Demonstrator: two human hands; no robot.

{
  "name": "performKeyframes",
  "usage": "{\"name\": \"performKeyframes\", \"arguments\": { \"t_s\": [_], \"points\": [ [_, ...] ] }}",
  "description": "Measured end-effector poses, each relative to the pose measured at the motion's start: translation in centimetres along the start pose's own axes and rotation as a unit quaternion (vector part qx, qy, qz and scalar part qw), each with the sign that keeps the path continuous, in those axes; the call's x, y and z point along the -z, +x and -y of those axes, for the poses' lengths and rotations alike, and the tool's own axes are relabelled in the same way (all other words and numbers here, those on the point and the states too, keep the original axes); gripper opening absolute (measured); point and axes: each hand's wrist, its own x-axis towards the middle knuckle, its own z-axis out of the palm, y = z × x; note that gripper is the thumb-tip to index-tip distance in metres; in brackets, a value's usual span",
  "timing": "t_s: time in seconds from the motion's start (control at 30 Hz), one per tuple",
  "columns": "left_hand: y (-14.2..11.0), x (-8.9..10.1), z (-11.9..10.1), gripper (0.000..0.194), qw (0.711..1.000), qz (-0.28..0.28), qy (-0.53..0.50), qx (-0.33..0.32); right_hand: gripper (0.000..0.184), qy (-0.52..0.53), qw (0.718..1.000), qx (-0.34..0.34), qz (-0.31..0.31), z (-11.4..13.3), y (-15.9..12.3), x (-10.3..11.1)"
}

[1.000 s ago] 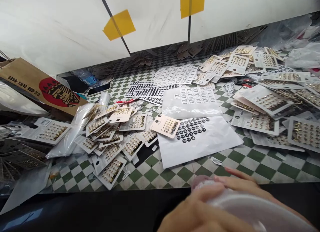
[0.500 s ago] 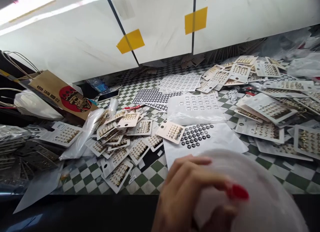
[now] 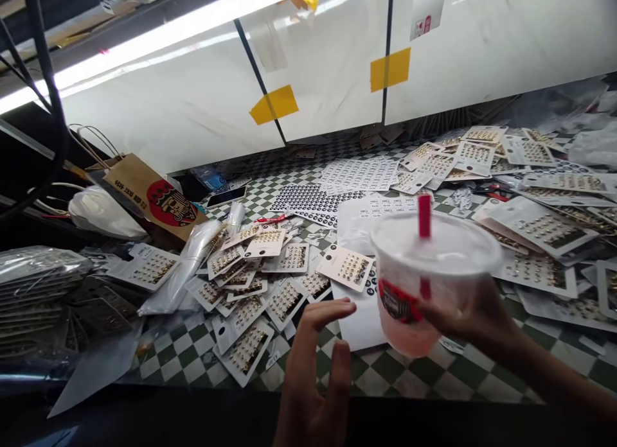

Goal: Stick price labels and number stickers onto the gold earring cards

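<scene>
My right hand is wrapped round the right side of a clear plastic drink cup with pink liquid in it. A translucent lid covers the cup, and a red straw stands up through it. The cup is over the white sheet and the checkered table; whether its base touches the surface I cannot tell. To the left of the cup, my left hand has its fingers apart and holds nothing. Beyond its fingertips lies an earring card, partly on a sheet of round black stickers.
Earring cards lie piled at left centre and at right. A brown paper bag leans at the far left near bagged cards. Sticker sheets spread toward the white panels. A phone lies behind.
The cup has moved from close to the camera, forward and down toward the table. My left hand has come off it and opened; my right hand now shows, holding it. The view has tilted up.
</scene>
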Motion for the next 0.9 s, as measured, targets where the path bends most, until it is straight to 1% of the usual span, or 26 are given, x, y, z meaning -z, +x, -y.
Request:
{"name": "performKeyframes", "arguments": {
  "t_s": [0.03,0.1,0.13,0.17,0.23,0.27,0.3,0.37,0.43,0.5,0.57,0.6,0.67,0.7,0.77,0.83,0.87,0.9],
  "points": [
    [0.0,0.4,0.3,0.022,1.0,-0.017,0.007,0.006,0.076,0.004,1.0,0.004,0.009,0.5,1.9,-0.6],
    [-0.1,1.3,0.8,0.021,0.999,-0.044,0.015,0.015,0.09,0.005,0.998,0.053,0.04,1.4,6.2,-2.5],
    [-0.1,1.8,1.0,0.02,0.998,-0.054,0.017,0.018,0.094,0.019,0.996,0.068,0.059,1.9,8.5,-3.7],
    [-0.1,2.4,1.3,0.02,0.998,-0.061,0.02,0.021,0.093,0.045,0.993,0.074,0.075,2.3,10.8,-5.2],
    [-0.2,3.6,1.8,0.027,0.996,-0.072,0.033,0.029,0.093,0.089,0.987,0.089,0.098,3.0,15.3,-8.9],
    [-0.2,4.2,2.0,0.031,0.996,-0.077,0.042,0.035,0.096,0.091,0.984,0.111,0.104,3.2,17.4,-11.1],
    [-0.3,4.8,2.2,0.035,0.994,-0.084,0.051,0.044,0.099,0.08,0.983,0.13,0.104,3.4,19.4,-13.4],
    [-0.4,5.7,2.7,0.041,0.991,-0.103,0.057,0.064,0.099,0.053,0.985,0.134,0.096,3.6,22.6,-18.3],
    [-0.6,6.4,3.2,0.043,0.988,-0.123,0.047,0.082,0.091,0.053,0.986,0.126,0.093,3.4,24.9,-23.2],
    [-0.8,6.9,3.9,0.043,0.985,-0.141,0.028,0.091,0.086,0.054,0.985,0.125,0.101,2.9,26.3,-27.5],
    [-1.0,7.4,4.6,0.042,0.982,-0.16,0.011,0.097,0.085,0.06,0.983,0.124,0.12,2.0,26.9,-31.1],
    [-1.0,7.6,4.9,0.042,0.981,-0.167,0.007,0.102,0.086,0.063,0.982,0.123,0.131,1.5,27.0,-32.4],
    [-1.1,7.8,5.4,0.041,0.978,-0.176,0.004,0.111,0.087,0.063,0.98,0.116,0.148,0.7,27.1,-34.4],
    [-1.1,7.8,5.6,0.04,0.978,-0.176,0.002,0.116,0.088,0.06,0.98,0.111,0.156,0.4,27.1,-34.9],
    [-0.9,7.6,5.8,0.039,0.978,-0.164,0.003,0.129,0.092,0.046,0.98,0.096,0.17,0.1,27.1,-35.1],
    [-0.5,7.0,5.8,0.034,0.979,-0.142,0.012,0.148,0.098,0.022,0.98,0.079,0.182,-0.1,26.7,-33.8],
    [-0.1,6.6,5.7,0.031,0.979,-0.128,0.018,0.159,0.096,0.009,0.98,0.071,0.186,-0.1,26.3,-32.5],
    [0.2,6.2,5.5,0.028,0.979,-0.111,0.024,0.167,0.089,-0.003,0.98,0.067,0.189,-0.2,25.6,-30.8]
  ]
}}
